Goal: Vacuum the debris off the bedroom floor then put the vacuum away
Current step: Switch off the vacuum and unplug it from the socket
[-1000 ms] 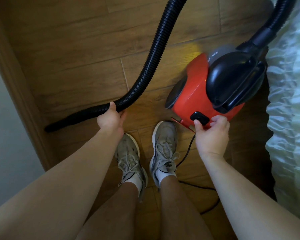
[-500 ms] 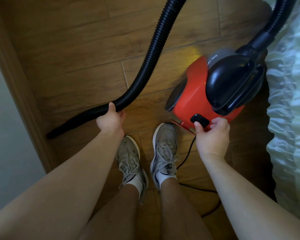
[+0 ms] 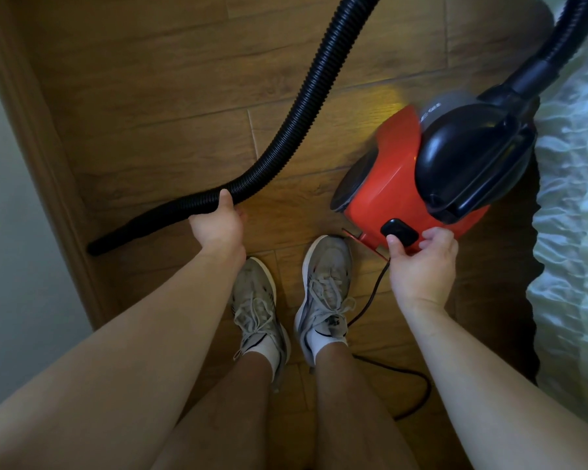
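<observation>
The fingers (image 3: 431,237) of the right hand (image 3: 421,266) are curling in, thumb tip pressing the near corner of the black switch (image 3: 400,229) and the forefinger touching its other end, so the hand is pinching the switch rather than lying flat on it. The fingers of the left hand (image 3: 218,228) are wrapping round the hose (image 3: 306,106) from below, thumb lying over the top. Against the last second almost nothing is shifting: both hands are staying where they were and only the nozzle (image 3: 133,228) is wavering slightly near the floor (image 3: 150,113). That reads as the switch being worked right now, though whether on or off is not showing. No debris is showing on the visible boards. The switch is a smooth, glossy, rounded rocker set in the vacuum (image 3: 387,184), whose hard red plastic shell is bulging just beyond the right thumb under a domed black handle cover (image 3: 472,157). The hose is ribbed and flexible, ending in a smooth tapering nozzle to the left of the left hand. A thin dark cord (image 3: 370,300) is trailing back from under the right hand past worn mesh trainers (image 3: 326,290). The floor is matt wood-grain plank, and rumpled pale bedding (image 3: 574,198) is lying to the right of the vacuum.
</observation>
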The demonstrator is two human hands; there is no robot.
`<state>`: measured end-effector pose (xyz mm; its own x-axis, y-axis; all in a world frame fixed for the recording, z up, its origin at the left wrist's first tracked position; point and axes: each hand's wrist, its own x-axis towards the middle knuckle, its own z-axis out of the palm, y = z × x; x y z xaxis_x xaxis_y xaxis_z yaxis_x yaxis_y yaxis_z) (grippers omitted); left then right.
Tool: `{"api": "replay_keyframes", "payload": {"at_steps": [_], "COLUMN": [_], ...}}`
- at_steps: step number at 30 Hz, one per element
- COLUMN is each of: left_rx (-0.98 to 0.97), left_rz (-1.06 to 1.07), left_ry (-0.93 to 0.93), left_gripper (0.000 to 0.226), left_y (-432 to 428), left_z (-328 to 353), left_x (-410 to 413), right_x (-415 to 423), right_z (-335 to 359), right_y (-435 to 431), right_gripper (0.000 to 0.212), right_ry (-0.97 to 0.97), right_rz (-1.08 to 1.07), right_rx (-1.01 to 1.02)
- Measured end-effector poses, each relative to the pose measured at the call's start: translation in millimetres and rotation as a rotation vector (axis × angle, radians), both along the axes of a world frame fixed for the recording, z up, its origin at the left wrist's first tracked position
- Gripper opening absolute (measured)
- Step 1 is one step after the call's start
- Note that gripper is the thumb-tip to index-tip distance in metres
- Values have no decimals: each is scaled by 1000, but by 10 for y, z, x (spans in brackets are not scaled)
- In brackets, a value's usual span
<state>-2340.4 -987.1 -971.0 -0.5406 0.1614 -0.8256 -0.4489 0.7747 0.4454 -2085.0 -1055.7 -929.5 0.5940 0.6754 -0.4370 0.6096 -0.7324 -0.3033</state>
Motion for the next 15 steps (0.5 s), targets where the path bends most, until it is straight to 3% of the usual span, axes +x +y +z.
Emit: {"api": "replay_keyframes", "payload": {"at_steps": [2,3,15], "left_rx": [-31,-39,-4], "left_rz": [-90,-119,-165], "left_ry": [-11,-21,19], "left_gripper": [89,95,95], "left_y": [6,9,-19], "left_z": [34,59,387], "left_x": [-20,-24,-108], "right_x": [-5,-7,-144], "right_z": [1,3,216], "right_y": [0,-1,-72], "right_gripper": [50,50,51], "right_ry": [0,0,68], "right_rz": [0,1,3], "right_rx": [-4,-5,-29]}}
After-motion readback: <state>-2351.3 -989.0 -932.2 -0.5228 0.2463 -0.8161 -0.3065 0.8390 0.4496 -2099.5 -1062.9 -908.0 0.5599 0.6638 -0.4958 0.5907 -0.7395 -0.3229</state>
